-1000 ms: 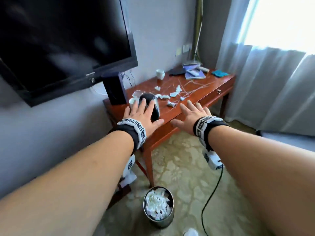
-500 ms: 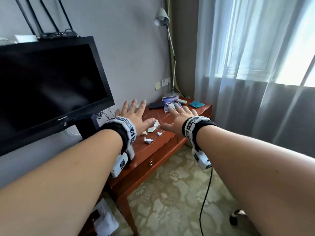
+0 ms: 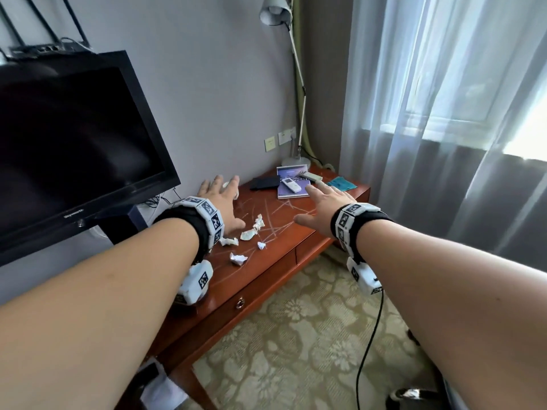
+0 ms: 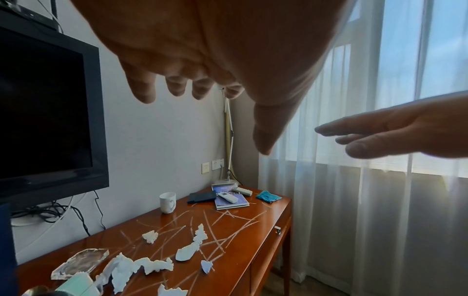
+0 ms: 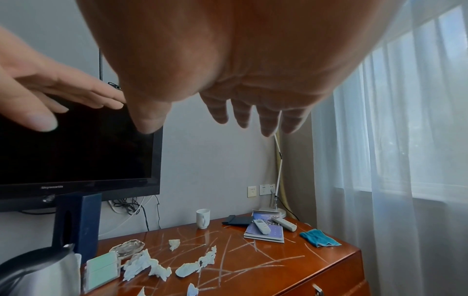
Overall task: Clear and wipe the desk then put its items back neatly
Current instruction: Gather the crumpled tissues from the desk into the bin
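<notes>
A reddish wooden desk (image 3: 275,258) streaked with pale marks carries several crumpled white paper scraps (image 3: 248,234). My left hand (image 3: 220,199) hovers above its back left part, fingers spread, holding nothing. My right hand (image 3: 321,207) hovers over the middle, also spread and empty. At the far end lie a purple booklet (image 3: 288,184) with a white remote (image 3: 291,184) on it, a second remote (image 3: 309,176), a dark wallet (image 3: 264,182) and a teal cloth (image 3: 340,184). A white mug (image 4: 167,202) stands near the wall. A steel kettle (image 5: 38,272) and glass ashtray (image 5: 128,247) sit at the near left.
A black TV (image 3: 68,152) hangs on the wall at left, with a router (image 3: 44,48) on top. A desk lamp (image 3: 291,84) rises from the far corner. Sheer curtains (image 3: 444,128) fill the right. Patterned carpet (image 3: 296,344) and a black cable (image 3: 370,335) lie below.
The view has swung up and to the right, away from the bin and kettle end. Both hands stay spread and now reach toward the far end of the desk.
</notes>
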Demonstrator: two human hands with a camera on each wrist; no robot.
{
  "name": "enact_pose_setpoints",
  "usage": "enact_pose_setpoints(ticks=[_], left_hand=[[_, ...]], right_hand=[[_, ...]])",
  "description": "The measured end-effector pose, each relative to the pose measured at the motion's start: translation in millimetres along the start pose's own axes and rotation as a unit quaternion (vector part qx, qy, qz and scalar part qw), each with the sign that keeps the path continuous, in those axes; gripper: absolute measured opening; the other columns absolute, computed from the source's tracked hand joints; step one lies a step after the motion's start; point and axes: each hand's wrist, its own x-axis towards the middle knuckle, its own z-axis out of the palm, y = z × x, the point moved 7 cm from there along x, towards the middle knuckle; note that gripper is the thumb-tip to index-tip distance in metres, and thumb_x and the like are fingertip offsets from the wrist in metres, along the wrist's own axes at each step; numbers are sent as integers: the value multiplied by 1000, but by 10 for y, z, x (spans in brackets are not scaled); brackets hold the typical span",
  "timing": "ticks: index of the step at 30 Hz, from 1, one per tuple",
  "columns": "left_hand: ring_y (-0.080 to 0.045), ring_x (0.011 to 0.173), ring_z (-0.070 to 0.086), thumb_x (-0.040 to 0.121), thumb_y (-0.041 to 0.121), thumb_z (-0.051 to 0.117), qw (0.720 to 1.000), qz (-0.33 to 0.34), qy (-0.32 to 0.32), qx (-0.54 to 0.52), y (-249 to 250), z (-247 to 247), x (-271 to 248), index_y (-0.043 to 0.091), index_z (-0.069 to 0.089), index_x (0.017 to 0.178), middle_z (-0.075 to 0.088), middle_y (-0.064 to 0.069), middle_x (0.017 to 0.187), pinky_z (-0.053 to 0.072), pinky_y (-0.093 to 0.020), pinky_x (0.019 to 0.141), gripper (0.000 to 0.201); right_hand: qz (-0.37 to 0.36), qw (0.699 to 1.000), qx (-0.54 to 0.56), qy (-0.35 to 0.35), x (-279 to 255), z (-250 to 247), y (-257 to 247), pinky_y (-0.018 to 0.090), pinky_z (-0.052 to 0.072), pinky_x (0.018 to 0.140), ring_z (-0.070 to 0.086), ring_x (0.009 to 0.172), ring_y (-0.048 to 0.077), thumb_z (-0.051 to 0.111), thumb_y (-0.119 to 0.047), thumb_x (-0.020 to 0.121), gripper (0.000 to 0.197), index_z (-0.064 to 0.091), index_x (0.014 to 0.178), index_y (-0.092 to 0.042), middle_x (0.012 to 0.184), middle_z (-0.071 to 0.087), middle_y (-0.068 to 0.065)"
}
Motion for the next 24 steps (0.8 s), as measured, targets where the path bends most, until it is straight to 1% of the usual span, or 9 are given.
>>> enact_pose_setpoints(ticks=[2, 4, 8, 12, 14, 16, 20, 22, 24], left_hand=[[-36, 156, -6, 79, 58, 78, 1000, -5, 0, 15, -122, 46, 143, 33, -14, 160, -10, -11, 170, 8, -47, 127, 125], [-37, 156, -5, 76, 52, 83, 1000, -17, -13, 17, -250, 159, 261, 33, -12, 160, -10, -12, 170, 8, -47, 127, 128], [-36, 156, -3, 74, 52, 85, 999, -29, -40, 12, -459, 449, 501, 32, -11, 161, -9, -12, 170, 13, -50, 126, 131], [-36, 156, 1, 75, 50, 85, 997, -30, -69, 6, -698, 649, 898, 31, -8, 162, -8, -11, 170, 18, -54, 125, 129], [-37, 156, 5, 79, 46, 83, 997, -39, -72, -3, -893, 720, 1175, 30, -5, 162, -7, -11, 170, 21, -55, 123, 122], [-37, 154, 14, 82, 45, 79, 996, -51, -77, -17, -1131, 845, 1475, 29, 0, 162, -4, -10, 170, 26, -55, 121, 114], [-36, 146, 34, 83, 45, 76, 993, -49, -105, -17, -1533, 1201, 2015, 21, 22, 157, 18, -10, 164, 38, -55, 113, 94], [-34, 141, 40, 85, 45, 73, 991, -37, -125, -12, -1644, 1359, 2222, 20, 30, 153, 26, -9, 159, 41, -54, 111, 85], [-35, 134, 48, 82, 45, 72, 990, -34, -132, -27, -1721, 1445, 2423, 20, 36, 148, 31, -9, 154, 43, -54, 108, 80]], right_hand=[[-1, 1000, 10, -6, 136, 82, -30, 47, 23, 124, 21, 154, 28, 54, -74, 88, 95, 14, 162, -30, 170, 14, -1], [-6, 1000, 11, -26, 267, 225, -84, 47, 28, 122, 22, 153, 28, 58, -71, 87, 95, 17, 161, -30, 169, 14, 0], [-1, 997, 6, -77, 572, 580, -147, 49, 34, 119, 24, 152, 30, 67, -64, 85, 98, 16, 162, -31, 169, 13, -2], [5, 995, -5, -104, 1018, 867, -269, 48, 41, 113, 37, 146, 32, 71, -59, 85, 97, 18, 161, -31, 169, 14, -1], [2, 993, -13, -116, 1318, 998, -392, 45, 44, 110, 42, 143, 32, 72, -56, 86, 95, 20, 161, -29, 168, 17, 0], [3, 992, -25, -127, 1658, 1136, -547, 43, 47, 106, 46, 139, 31, 72, -52, 87, 90, 25, 159, -26, 165, 22, 2], [9, 985, -57, -162, 2309, 1487, -850, 36, 48, 100, 52, 133, 28, 71, -38, 92, 69, 42, 151, -17, 156, 38, 6], [11, 981, -75, -180, 2560, 1668, -956, 36, 48, 101, 52, 133, 27, 70, -33, 93, 65, 43, 150, -19, 152, 43, 6], [8, 977, -92, -193, 2784, 1829, -1023, 37, 50, 100, 55, 129, 28, 67, -29, 93, 61, 45, 149, -21, 148, 49, 6]])
